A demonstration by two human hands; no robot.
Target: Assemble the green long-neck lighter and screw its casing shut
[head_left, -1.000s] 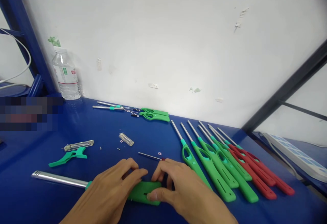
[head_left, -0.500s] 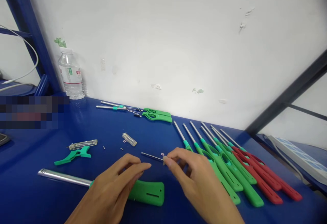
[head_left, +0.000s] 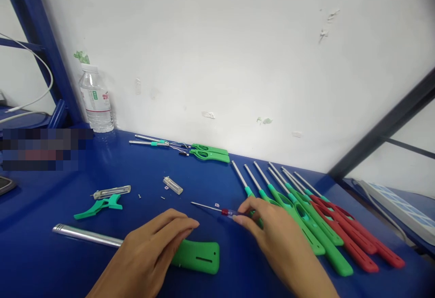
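My right hand (head_left: 275, 234) has its thumb and forefinger at the purple end of a small screwdriver (head_left: 225, 212). The screwdriver lies low over the table, its thin shaft pointing left. My left hand (head_left: 152, 248) is closed, fingers bent and pressed together, above a green long-necked lighter (head_left: 200, 257). It covers the middle of that lighter, and whatever its fingers grip is hidden. The lighter's silver tube (head_left: 88, 235) sticks out to the left. A tiny pinkish plate (head_left: 217, 205) lies just beyond the screwdriver shaft.
Clear fuel tanks (head_left: 173, 185), a turquoise trigger piece (head_left: 98, 206) and small screws (head_left: 139, 196) lie on the blue table (head_left: 136, 171). Green lighters (head_left: 302, 225) and red lighters (head_left: 356, 234) line the right. Lighters with exposed wires (head_left: 178, 148) lie near the wall, and a bottle (head_left: 97, 101) stands back left.
My right hand has shifted right and down along the screwdriver, uncovering its red and purple handle part. The left hand stays nearly in place over the lighter.
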